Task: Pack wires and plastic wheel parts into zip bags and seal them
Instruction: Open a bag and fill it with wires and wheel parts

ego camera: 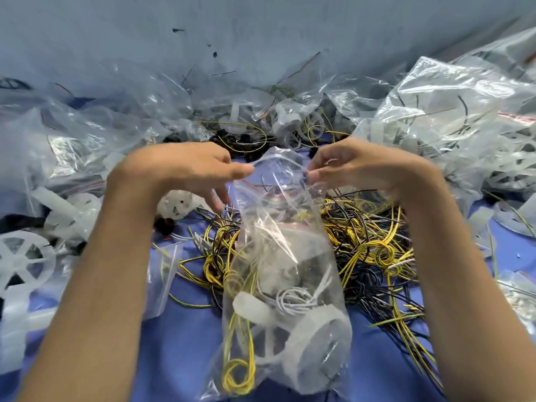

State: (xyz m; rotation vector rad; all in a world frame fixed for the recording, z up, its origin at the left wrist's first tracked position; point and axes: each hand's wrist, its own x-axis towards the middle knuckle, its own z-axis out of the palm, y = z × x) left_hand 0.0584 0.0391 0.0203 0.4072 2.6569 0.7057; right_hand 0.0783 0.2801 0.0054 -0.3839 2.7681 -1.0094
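Note:
A clear zip bag (278, 227) hangs upright in the middle, above the blue table. Inside it lie a white plastic wheel (311, 340), a coil of yellow wire (237, 375) and a bundle of white wire (293, 300). My left hand (185, 169) pinches the left side of the bag's mouth. On the right side of the mouth, my right hand (353, 166) pinches the rim. The mouth is stretched between the two hands. Behind the bag sprawls a loose tangle of yellow and black wires (377, 245).
Filled clear bags are piled at the far left (72, 146) and far right (452, 111). A loose white spoked wheel (23, 256) lies at the left edge, an empty zip bag (162, 274) beside my left forearm. Blue table cover (179, 343) shows in front.

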